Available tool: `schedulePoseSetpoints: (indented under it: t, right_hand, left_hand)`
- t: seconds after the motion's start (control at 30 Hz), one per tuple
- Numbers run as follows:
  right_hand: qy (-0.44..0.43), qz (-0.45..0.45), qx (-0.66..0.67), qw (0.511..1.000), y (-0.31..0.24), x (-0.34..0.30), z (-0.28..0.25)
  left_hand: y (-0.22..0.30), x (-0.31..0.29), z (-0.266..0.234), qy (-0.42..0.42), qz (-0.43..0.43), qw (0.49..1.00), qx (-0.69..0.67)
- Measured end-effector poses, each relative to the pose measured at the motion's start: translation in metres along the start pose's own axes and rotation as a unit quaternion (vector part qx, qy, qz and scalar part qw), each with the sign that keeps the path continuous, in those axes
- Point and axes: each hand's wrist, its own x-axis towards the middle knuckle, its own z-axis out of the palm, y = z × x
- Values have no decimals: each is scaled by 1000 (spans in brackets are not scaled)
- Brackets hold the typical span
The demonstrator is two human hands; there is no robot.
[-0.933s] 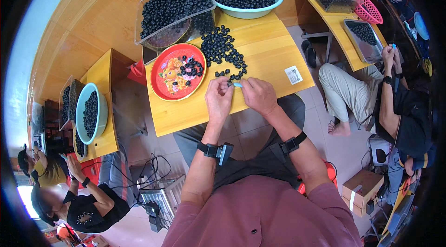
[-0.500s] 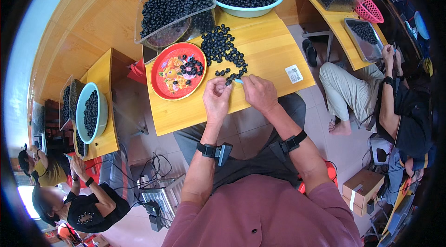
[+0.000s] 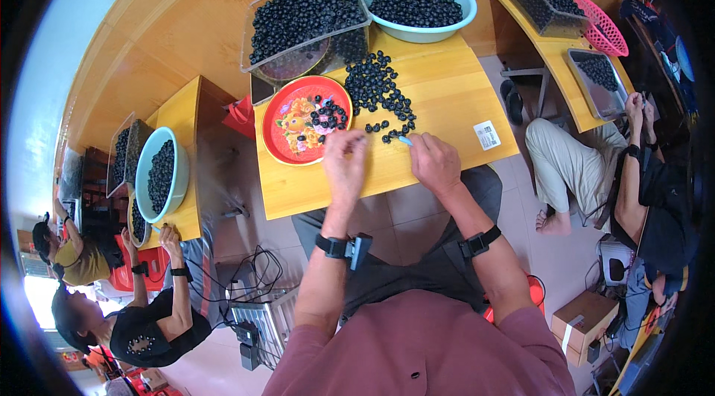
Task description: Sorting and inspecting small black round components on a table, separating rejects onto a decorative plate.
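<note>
My left hand is over the table beside the right rim of the red plate, fingers bent together and slightly blurred. What its fingertips hold, if anything, is too small to make out. My right hand is closed round a small light-blue tool; only its tip shows, close to the loose beads. These round black beads spread over the yellow table in a heap that trails toward me. Several more beads lie on the plate's flowered middle.
Behind the plate stands a clear bin full of black beads, with a light-blue basin of them to its right. A white label is stuck on the table's right side. Co-workers sit at tables on both sides.
My left hand has moved away from the right hand and the tool toward the red plate. The right hand still grips the blue tool. The view has shifted slightly.
</note>
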Motion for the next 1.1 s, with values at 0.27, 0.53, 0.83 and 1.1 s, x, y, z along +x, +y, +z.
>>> schedulePoseSetpoints:
  t: [0.27, 0.53, 0.83, 1.1]
  right_hand:
    - [1, 7, -6, 1000, 3, -1, 3]
    - [10, -1, 1, 1000, 4, -1, 4]
    - [-1, 6, 1, 1000, 3, 0, 1]
    - [-1, 4, 9, 1000, 2, 0, 1]
  left_hand:
    - [6, 45, -30, -16, 93, 967, 237]
    - [13, 12, 22, -140, 68, 965, 211]
    - [10, -1, 27, -120, 18, 980, 160]
    - [7, -13, 39, -46, -122, 990, -42]
